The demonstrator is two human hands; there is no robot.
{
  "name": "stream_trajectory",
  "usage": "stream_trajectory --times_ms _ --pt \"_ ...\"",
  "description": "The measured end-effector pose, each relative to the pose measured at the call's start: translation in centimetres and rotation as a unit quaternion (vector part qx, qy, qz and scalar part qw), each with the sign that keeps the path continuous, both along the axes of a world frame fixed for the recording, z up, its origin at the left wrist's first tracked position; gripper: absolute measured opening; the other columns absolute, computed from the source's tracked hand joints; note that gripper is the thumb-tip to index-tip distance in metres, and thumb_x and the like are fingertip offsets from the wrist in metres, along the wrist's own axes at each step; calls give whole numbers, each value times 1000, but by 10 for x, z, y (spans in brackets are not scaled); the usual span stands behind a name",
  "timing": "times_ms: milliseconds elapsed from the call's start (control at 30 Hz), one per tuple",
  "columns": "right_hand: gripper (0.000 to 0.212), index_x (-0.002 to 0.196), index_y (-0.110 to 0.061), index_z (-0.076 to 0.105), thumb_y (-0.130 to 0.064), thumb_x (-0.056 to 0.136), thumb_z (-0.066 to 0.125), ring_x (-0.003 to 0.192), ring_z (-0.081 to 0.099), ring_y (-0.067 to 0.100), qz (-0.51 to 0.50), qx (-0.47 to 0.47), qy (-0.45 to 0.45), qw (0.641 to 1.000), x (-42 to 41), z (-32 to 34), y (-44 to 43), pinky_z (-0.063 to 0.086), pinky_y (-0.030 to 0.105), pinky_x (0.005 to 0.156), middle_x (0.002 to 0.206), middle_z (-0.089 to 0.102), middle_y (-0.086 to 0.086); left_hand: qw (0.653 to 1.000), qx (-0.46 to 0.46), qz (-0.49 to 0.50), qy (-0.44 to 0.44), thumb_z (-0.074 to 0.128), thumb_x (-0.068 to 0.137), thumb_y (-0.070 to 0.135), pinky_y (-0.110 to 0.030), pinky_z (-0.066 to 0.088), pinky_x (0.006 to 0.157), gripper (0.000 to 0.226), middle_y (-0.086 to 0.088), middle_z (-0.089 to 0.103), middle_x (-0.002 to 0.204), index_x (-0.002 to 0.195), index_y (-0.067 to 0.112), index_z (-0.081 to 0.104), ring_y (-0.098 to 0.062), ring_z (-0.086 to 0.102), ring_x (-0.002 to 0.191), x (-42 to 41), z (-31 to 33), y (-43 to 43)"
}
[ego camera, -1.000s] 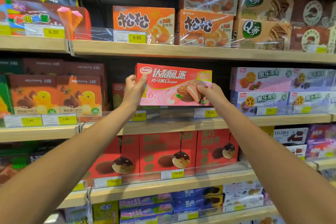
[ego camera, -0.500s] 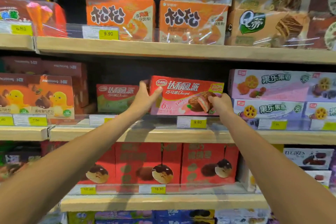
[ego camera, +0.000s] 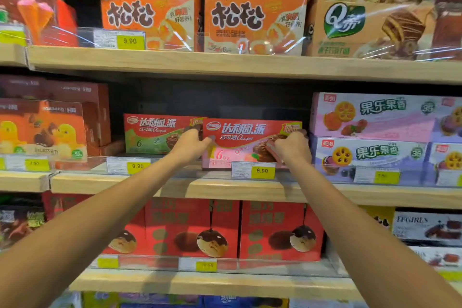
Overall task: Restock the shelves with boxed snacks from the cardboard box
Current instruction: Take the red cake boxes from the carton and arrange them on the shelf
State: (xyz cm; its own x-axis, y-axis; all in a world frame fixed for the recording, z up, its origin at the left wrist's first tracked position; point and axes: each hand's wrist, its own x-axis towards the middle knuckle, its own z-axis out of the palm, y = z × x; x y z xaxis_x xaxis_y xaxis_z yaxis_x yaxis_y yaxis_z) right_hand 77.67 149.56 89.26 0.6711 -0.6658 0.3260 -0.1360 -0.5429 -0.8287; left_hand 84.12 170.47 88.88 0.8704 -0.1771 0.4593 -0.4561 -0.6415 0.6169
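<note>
Green pie box [ego camera: 152, 136]: your left hand [ego camera: 190, 146] hides its right end.
Far-left price tag [ego camera: 37, 164]: too blurred to read (yellow patch only).

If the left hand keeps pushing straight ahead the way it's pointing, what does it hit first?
The left hand already touches the red-and-pink pie box; straight on, it looks likely to meet the red-and-green pie box set farther back, though depth is unclear.

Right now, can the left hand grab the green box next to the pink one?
Probably yes. The left hand is on the pink box, right in front of the green box, and only a low clear rail stands before it.
</note>
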Motion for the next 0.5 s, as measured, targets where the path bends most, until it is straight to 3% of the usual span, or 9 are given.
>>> stream_trajectory --times_ms 167,233,300,400,500 --pt "82 147 -5 15 -12 82 63 140 21 34 -49 -52 -60 996 -1 -1 20 32 47 108 152 17 17 998 -37 -51 16 57 91 31 -30 47 78 30 -2 67 106 115 12 58 -16 62 93 2 0 10" --pt "75 147 -10 20 -13 85 61 144 8 33 -57 -93 -46 993 -1 0 33 29 46 111 156 5 17 998 -48 -51 7 58 90 36 -31 50 75 28 -6 69 96 100 10 61 -22 65 89 4 8 20" --pt "65 142 -9 32 -15 84 62 145 4 33 -69 -161 -32 984 -1 4 43 25 43 114 157 5 18 998 -49 -19 -19 56 90 36 -30 48 72 33 -11 67 90 94 5 62 -26 63 83 3 17 28" --pt "59 138 -8 40 -16 82 60 144 10 33 -21 -242 -21 970 4 12 64 19 45 117 153 23 17 998 -47 8 -50 51 92 28 -39 49 92 38 -18 55 122 124 8 51 -33 56 108 16 28 39" --pt "62 142 -20 36 -25 85 58 144 10 32 60 -296 26 953 10 14 89 12 57 114 152 29 10 996 28 31 -78 49 95 30 -35 31 109 49 -16 37 144 140 10 40 -33 37 132 39 38 46"
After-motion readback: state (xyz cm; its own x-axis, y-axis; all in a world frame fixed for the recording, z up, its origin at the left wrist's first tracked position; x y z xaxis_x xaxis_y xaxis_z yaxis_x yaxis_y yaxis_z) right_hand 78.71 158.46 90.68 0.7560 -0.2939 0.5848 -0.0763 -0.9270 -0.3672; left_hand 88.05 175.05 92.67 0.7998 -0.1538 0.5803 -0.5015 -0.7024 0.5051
